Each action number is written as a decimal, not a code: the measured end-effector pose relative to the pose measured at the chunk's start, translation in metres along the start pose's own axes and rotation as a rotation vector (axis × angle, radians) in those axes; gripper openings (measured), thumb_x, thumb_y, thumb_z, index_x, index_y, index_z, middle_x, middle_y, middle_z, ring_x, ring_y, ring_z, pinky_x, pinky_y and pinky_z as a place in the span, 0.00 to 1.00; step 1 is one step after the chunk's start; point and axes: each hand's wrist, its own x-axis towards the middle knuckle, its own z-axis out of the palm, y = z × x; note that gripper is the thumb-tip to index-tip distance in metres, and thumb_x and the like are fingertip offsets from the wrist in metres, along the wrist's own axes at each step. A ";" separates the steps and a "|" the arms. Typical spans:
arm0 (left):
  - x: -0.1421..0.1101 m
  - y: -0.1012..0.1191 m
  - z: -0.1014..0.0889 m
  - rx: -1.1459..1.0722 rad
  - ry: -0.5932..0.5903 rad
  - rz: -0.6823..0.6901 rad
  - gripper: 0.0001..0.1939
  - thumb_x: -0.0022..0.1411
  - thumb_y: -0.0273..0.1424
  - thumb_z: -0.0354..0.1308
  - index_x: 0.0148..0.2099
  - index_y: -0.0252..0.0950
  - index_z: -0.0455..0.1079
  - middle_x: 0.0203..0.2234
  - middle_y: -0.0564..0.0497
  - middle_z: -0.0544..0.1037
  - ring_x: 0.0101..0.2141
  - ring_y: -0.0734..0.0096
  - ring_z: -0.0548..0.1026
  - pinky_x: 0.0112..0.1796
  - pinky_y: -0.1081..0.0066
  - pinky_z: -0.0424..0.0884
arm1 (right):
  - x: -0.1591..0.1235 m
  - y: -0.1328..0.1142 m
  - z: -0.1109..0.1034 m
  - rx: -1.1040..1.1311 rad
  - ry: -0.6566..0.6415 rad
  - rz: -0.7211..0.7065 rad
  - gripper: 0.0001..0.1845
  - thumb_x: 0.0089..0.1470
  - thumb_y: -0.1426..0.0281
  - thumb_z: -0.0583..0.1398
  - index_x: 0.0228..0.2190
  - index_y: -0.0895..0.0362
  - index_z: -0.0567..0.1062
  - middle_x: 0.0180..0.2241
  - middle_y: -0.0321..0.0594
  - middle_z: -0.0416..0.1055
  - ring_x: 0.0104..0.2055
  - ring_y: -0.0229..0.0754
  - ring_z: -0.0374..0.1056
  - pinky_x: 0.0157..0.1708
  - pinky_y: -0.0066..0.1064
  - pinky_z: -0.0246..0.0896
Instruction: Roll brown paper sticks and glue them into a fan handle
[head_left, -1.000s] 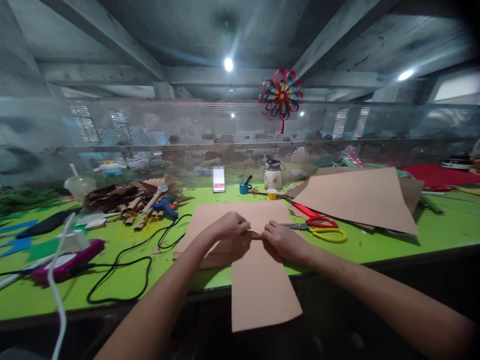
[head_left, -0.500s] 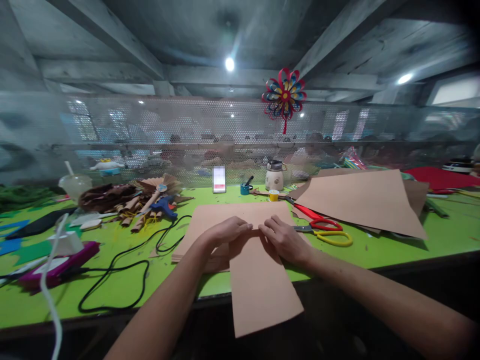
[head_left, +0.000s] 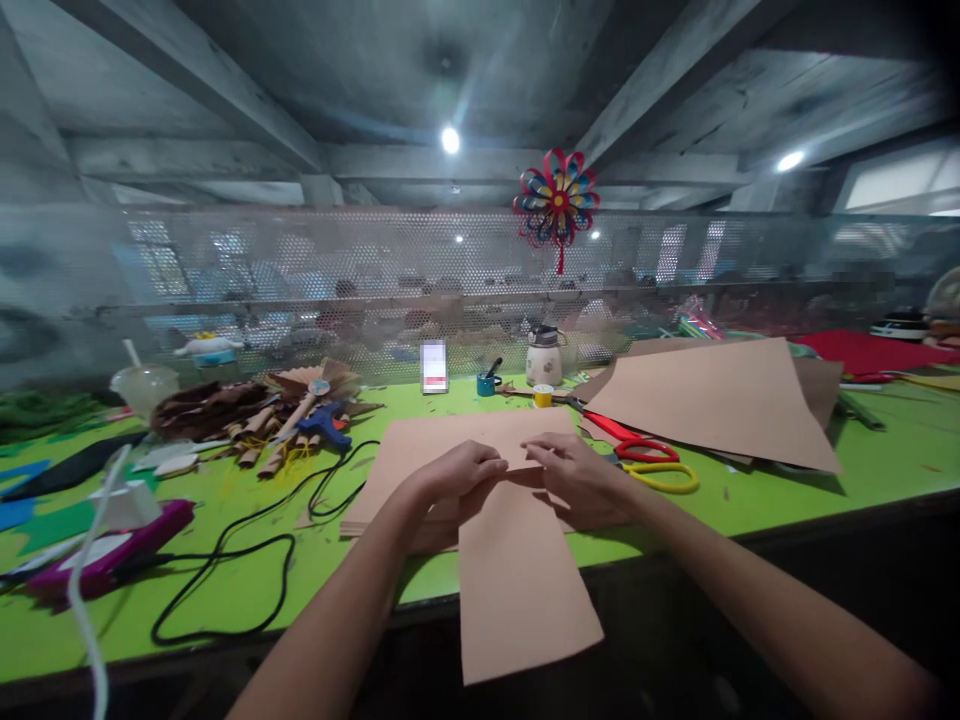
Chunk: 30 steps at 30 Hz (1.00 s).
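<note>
A strip of brown kraft paper [head_left: 525,585] runs toward me and hangs past the table's front edge. Its far end lies over a stack of brown paper sheets [head_left: 409,440]. My left hand [head_left: 466,468] is closed on the left side of that far end, fingertips pressed together at the edge. From the right, my right hand [head_left: 581,470] holds the other corner, thumb hidden beneath and index finger slightly raised. Close beside it lie scissors with red and yellow handles [head_left: 660,475], the blades partly covered by the hand.
Large brown sheets [head_left: 712,400] lie at right. A blue glue gun [head_left: 326,425], rolled paper pieces and a black cable [head_left: 221,550] are at left, near a purple power strip [head_left: 112,550]. Behind stand a phone [head_left: 434,366], a blue cup [head_left: 487,384] and a bottle [head_left: 544,358].
My right hand has shifted slightly, its fingers lifting a little at the strip's far edge. My left hand stays on the paper. The whole view has moved slightly.
</note>
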 end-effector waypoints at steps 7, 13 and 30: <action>0.001 -0.003 0.000 -0.020 0.036 0.000 0.17 0.62 0.41 0.46 0.29 0.35 0.65 0.22 0.53 0.67 0.25 0.73 0.62 0.28 0.73 0.59 | 0.019 -0.007 0.008 0.627 -0.304 0.231 0.21 0.57 0.55 0.55 0.22 0.57 0.64 0.18 0.31 0.57 0.22 0.35 0.54 0.24 0.28 0.52; 0.004 -0.005 0.005 -0.046 0.007 -0.068 0.16 0.59 0.41 0.48 0.27 0.34 0.63 0.21 0.55 0.64 0.24 0.74 0.60 0.26 0.73 0.58 | -0.001 -0.020 0.024 0.945 -0.259 0.339 0.15 0.58 0.58 0.54 0.28 0.54 0.58 0.22 0.28 0.53 0.22 0.34 0.54 0.24 0.27 0.56; -0.003 0.000 0.005 -0.328 -0.026 -0.020 0.22 0.57 0.48 0.54 0.26 0.33 0.64 0.20 0.56 0.60 0.23 0.76 0.57 0.25 0.75 0.56 | 0.011 -0.004 0.016 0.566 -0.188 0.156 0.18 0.57 0.58 0.55 0.24 0.58 0.64 0.23 0.32 0.59 0.25 0.34 0.54 0.25 0.27 0.49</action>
